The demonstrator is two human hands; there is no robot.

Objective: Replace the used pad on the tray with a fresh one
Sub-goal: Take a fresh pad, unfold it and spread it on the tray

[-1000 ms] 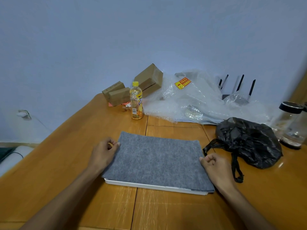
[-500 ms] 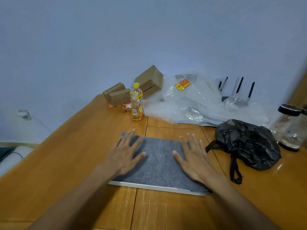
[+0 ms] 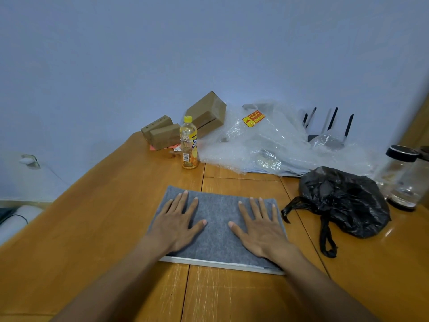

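A grey felt pad (image 3: 218,228) lies flat over a white tray (image 3: 222,265), of which only the near rim shows. My left hand (image 3: 177,225) rests palm down on the pad's left half, fingers spread. My right hand (image 3: 260,228) lies palm down on the right half, fingers spread as well. Neither hand holds anything.
The tray sits on a wooden table (image 3: 92,228). A tied black plastic bag (image 3: 343,201) lies just right of the tray. Behind are a yellow drink bottle (image 3: 189,144), cardboard boxes (image 3: 206,115), bubble wrap (image 3: 267,142), a router (image 3: 329,126) and a clear jar (image 3: 404,177).
My hands let go of the pad's side edges and moved onto its top, palms flat. Since half a second ago they have spread slightly outward across the pad.
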